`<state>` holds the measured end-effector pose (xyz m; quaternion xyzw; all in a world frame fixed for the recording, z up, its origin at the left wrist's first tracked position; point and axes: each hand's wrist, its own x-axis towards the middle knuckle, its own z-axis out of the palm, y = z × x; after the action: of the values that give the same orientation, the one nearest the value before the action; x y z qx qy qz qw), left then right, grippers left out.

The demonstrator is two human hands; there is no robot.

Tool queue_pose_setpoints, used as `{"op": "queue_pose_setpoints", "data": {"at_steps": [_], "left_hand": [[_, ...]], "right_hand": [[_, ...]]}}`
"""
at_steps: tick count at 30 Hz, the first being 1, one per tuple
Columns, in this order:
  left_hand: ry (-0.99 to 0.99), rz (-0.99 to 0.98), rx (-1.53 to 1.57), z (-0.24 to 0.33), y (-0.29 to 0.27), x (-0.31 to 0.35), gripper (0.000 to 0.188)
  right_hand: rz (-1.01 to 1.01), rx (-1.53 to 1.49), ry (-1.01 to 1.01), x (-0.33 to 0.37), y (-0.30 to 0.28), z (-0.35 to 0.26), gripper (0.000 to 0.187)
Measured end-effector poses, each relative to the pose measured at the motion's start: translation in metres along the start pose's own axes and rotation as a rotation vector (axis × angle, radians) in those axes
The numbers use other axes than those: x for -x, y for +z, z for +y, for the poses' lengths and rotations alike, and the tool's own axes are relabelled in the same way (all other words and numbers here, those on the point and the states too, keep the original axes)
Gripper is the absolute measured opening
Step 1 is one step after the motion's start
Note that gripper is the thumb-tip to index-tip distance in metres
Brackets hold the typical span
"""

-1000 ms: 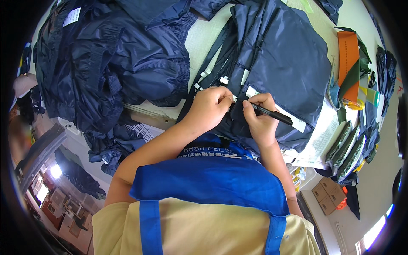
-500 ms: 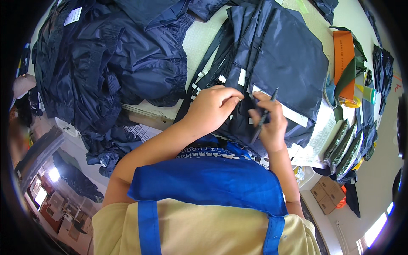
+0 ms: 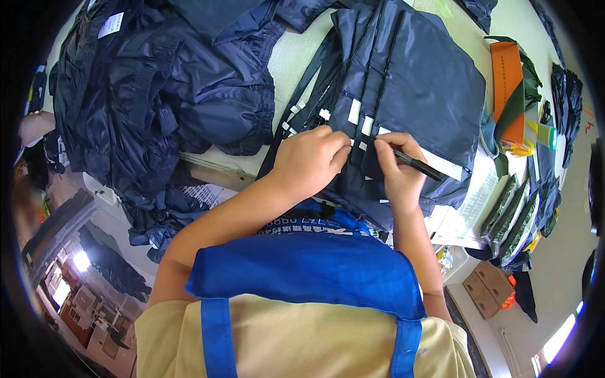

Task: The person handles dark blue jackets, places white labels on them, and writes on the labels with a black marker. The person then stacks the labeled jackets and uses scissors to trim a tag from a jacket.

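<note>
R hand [image 3: 403,173] pinches a black pen [image 3: 421,166], pointing approx. 10 o'clock toward small white tags [image 3: 363,146]; L hand [image 3: 310,159] curls at their 9 o'clock, fingertips partly hidden, can't tell what they grip. Tags sit on dark fabric pieces [image 3: 435,82] stacked on the bench [image 3: 296,60], approx. 1 o'clock. Prob. marking step; next move calls for tag steady & pen tip lined up. Further: navy garments [image 3: 208,82] at 11, orange box [image 3: 507,88] at 2.

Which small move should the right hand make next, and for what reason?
Perhaps bring the black pen to the nearest white tag: the right hand grips the pen close beside it, while the left hand is on the dark fabric at its other side.
</note>
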<state>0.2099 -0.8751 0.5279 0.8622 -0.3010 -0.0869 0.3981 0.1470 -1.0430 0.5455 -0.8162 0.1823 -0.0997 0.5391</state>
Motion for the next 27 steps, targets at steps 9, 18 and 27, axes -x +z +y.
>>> {"op": "queue_pose_setpoints", "data": {"at_steps": [9,18,27], "left_hand": [[0.175,0.035,-0.149,-0.004,-0.002,0.008,0.017],[-0.336,0.050,0.278,-0.010,-0.004,0.002,0.028],[-0.702,0.032,0.769,-0.033,0.004,-0.018,0.015]], "right_hand": [[-0.097,0.068,0.069,-0.001,0.013,0.001,0.013],[0.004,0.119,-0.016,-0.004,0.010,-0.001,0.013],[-0.129,-0.118,0.086,-0.039,0.043,-0.003,0.014]]}}
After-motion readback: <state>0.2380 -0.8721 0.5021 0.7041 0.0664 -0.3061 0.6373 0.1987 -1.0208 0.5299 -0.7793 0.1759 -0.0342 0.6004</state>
